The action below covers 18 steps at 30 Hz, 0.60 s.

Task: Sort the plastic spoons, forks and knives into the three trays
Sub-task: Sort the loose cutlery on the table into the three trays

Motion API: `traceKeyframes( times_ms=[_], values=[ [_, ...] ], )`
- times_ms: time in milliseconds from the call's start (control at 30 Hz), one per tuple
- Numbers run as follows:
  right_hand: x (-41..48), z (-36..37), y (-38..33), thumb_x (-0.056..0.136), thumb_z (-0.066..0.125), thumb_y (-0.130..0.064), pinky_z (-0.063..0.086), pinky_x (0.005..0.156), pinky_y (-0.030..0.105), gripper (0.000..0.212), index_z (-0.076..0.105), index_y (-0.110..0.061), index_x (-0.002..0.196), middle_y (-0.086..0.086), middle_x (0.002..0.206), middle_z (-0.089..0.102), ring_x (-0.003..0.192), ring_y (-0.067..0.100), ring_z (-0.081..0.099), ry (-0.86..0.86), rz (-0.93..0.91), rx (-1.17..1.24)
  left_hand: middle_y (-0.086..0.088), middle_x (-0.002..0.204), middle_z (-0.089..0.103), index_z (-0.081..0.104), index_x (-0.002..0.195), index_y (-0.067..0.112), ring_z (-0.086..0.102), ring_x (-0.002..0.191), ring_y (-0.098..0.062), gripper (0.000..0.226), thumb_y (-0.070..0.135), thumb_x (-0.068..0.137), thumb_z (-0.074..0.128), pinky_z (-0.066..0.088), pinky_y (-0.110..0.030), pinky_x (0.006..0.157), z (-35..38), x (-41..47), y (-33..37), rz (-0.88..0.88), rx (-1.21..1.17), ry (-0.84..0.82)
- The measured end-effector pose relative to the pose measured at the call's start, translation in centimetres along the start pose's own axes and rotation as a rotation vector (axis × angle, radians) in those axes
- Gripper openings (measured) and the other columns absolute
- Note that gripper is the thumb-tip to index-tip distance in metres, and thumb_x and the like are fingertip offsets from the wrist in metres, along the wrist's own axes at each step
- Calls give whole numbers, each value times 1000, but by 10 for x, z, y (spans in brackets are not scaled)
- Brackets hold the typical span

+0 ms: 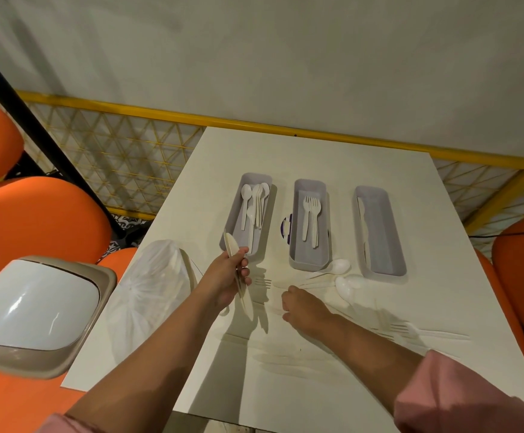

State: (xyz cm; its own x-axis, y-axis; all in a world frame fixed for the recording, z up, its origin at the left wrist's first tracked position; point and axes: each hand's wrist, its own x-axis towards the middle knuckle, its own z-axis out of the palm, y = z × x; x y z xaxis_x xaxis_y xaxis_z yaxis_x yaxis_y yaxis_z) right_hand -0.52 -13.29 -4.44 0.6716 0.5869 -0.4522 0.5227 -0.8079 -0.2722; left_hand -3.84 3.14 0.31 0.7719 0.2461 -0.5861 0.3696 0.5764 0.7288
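Three trays stand side by side in the far half of the table, with bare top behind them up to the far edge. The right tray sits closest to the right edge, with a strip of bare top between them. The near edge has open room in the middle, between your forearms.

The left tray holds about five spoons. The middle tray holds about three forks. In the right tray, knives lie along its left wall; their number is not clear.

Your left hand is just in front of the left tray, fingers curled round a bundle of cream cutlery held upright; the top piece looks like a knife. Your right hand rests knuckles-up on the table in front of the middle tray, fingers curled under, and whether it holds anything cannot be told.

Two loose spoons lie just in front of the middle tray, beside your right hand. One fork lies between your hands, and more forks lie near the right edge.

A white bag crowds the left edge beside your left arm. A bin stands off the table on that side, on an orange seat. A yellow mesh fence runs along behind the far edge.
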Motion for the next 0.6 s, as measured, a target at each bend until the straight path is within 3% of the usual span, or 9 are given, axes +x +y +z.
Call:
traceKeyframes(
  times_ms=[100,167,233,367,500,600],
  values=[
    [-1,1,0,94,48,-11,43,85,34,24,51,-3,117,14,123,51,111,29,53,-10,1,-40,0,61,42,55,92,9,37,52,-10,19,11,100,38,37,-20,45,-2,1,-3,-13,-5,3],
    [-2,2,0,94,47,-9,38,74,30,17,51,-7,111,13,119,55,98,26,54,-5,-3,0,1,60,42,55,90,9,38,50,-9,20,10,100,38,37,-20,44,-3,1,-4,-17,-6,10],
    [-3,3,-1,93,47,-8,34,65,25,8,48,-14,97,11,109,58,85,20,48,23,11,128,0,61,42,54,90,9,38,50,-10,20,11,100,37,37,-20,45,-4,1,-5,-18,-9,19],
    [1,-9,-6,91,53,-8,45,68,34,12,45,-16,88,1,80,51,75,21,49,157,80,491,-1,63,40,53,86,9,38,54,-12,23,17,101,37,37,-22,51,-4,1,-8,-19,-36,32],
    [-1,-33,-21,88,59,-6,38,57,13,13,48,-12,88,-3,66,45,62,11,45,312,31,762,-2,62,42,54,87,9,40,53,-13,17,19,98,45,37,-25,55,1,-2,-10,-26,-50,16],
    [-4,-42,-29,89,59,-8,36,56,13,10,50,-12,91,-5,64,43,59,5,41,323,-17,832,-1,64,44,55,84,12,43,55,-12,18,24,96,49,39,-24,58,6,-5,-11,-22,-32,-33]
  ],
)
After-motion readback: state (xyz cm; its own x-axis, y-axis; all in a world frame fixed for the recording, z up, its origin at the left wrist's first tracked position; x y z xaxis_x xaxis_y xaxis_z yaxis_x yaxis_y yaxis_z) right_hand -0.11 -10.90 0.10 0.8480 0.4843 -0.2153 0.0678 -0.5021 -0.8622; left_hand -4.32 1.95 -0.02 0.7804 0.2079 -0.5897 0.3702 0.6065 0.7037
